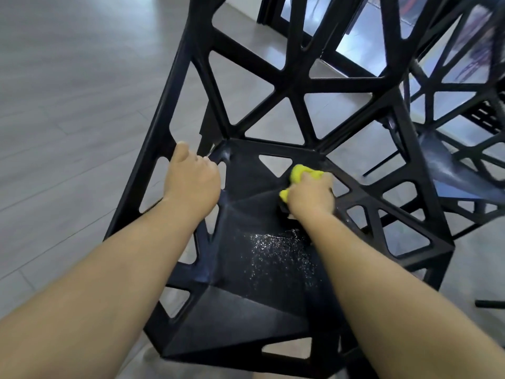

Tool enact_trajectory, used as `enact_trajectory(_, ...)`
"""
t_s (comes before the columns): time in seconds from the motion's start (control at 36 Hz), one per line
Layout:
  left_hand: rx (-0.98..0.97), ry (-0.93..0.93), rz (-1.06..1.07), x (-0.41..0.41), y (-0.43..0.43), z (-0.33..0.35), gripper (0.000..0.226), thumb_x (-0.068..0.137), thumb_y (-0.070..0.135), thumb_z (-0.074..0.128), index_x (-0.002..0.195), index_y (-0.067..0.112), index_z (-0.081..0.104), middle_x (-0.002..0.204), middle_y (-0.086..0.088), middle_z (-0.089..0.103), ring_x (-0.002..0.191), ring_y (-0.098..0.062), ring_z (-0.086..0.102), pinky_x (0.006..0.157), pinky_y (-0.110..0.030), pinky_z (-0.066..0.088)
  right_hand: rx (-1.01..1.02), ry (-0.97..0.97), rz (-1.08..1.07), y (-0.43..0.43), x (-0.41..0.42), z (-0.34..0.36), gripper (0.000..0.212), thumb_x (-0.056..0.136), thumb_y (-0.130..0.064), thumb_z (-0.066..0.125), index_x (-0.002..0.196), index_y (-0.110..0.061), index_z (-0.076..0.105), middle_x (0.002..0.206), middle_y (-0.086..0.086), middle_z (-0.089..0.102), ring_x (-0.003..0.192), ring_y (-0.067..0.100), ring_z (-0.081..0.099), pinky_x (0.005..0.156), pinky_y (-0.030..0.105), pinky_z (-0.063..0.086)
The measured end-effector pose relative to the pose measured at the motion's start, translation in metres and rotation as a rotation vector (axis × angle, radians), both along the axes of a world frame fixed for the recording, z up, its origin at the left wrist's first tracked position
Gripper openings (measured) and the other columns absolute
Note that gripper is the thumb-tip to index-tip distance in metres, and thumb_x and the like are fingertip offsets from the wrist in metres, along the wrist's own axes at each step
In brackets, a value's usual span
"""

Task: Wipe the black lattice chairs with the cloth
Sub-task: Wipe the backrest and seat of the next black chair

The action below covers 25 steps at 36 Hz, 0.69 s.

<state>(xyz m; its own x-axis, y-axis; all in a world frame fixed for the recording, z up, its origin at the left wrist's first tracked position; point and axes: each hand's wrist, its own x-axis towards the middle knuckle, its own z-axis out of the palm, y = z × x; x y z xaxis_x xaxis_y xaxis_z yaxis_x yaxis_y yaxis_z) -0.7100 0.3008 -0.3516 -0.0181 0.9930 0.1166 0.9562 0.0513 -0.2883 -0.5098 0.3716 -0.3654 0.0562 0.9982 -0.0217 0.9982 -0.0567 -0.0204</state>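
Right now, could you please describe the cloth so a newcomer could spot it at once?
Find the nearest black lattice chair and look down at its seat. Near the back of the seat, the right hand presses a bunched cloth. It is bright yellow, the only vivid colour among black struts and grey floor.

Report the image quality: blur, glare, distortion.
Head view: wide-angle bending curves the floor planks; the top right behind the second chair is smeared; bright speckles glint on the near chair seat below the right hand gripping the cloth; the left hand is sharp.
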Motion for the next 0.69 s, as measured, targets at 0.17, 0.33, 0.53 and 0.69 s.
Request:
enact_trajectory(0.17,0.029,-0.009,-0.036,0.001,-0.004,0.004,0.015,0.085,0.005,0.03,0.081,0.015,0.04,0.07,0.001,0.038,0.08,-0.022,0.049,0.099,-0.033,0.026,-0.094,0.201,0.427,-0.057,-0.078,0.004,0.036,0.095,-0.032,0.044,0.13,-0.023,0.045,0.133,0.013,0.029,0.084,0.033,0.051,0.07,0.031,0.04)
enact_trajectory(0.33,0.009,0.053,-0.041,-0.003,-0.005,0.003,0.012,0.082,0.006,0.036,0.078,0.015,0.042,0.059,0.002,0.024,0.072,-0.02,0.04,0.084,-0.034,0.011,-0.2,0.129,0.504,-0.051,-0.007,0.012,0.043,0.095,-0.04,0.046,0.138,-0.037,0.043,0.142,0.005,0.026,0.092,0.036,0.061,0.087,0.038,0.048)
enact_trajectory(0.53,-0.015,-0.004,-0.055,-0.002,-0.008,-0.007,0.029,0.082,0.007,0.034,0.101,0.012,0.055,0.083,-0.003,0.044,0.089,-0.025,0.042,0.098,-0.039,0.011,0.059,-0.012,-0.024,-0.004,0.083,0.01,0.038,0.094,-0.023,0.047,0.131,-0.021,0.047,0.134,0.019,0.029,0.096,0.043,0.055,0.071,0.038,0.038)
enact_trajectory(0.69,-0.144,-0.037,-0.016,0.003,-0.008,-0.011,0.023,0.093,0.019,0.036,0.102,0.02,0.057,0.114,-0.013,0.038,0.116,-0.035,0.028,0.11,-0.049,-0.008,-0.066,0.071,-0.046,-0.005,0.014,0.002,0.033,0.086,-0.023,0.051,0.118,-0.017,0.05,0.128,0.017,0.039,0.105,0.03,0.044,0.072,0.033,0.041)
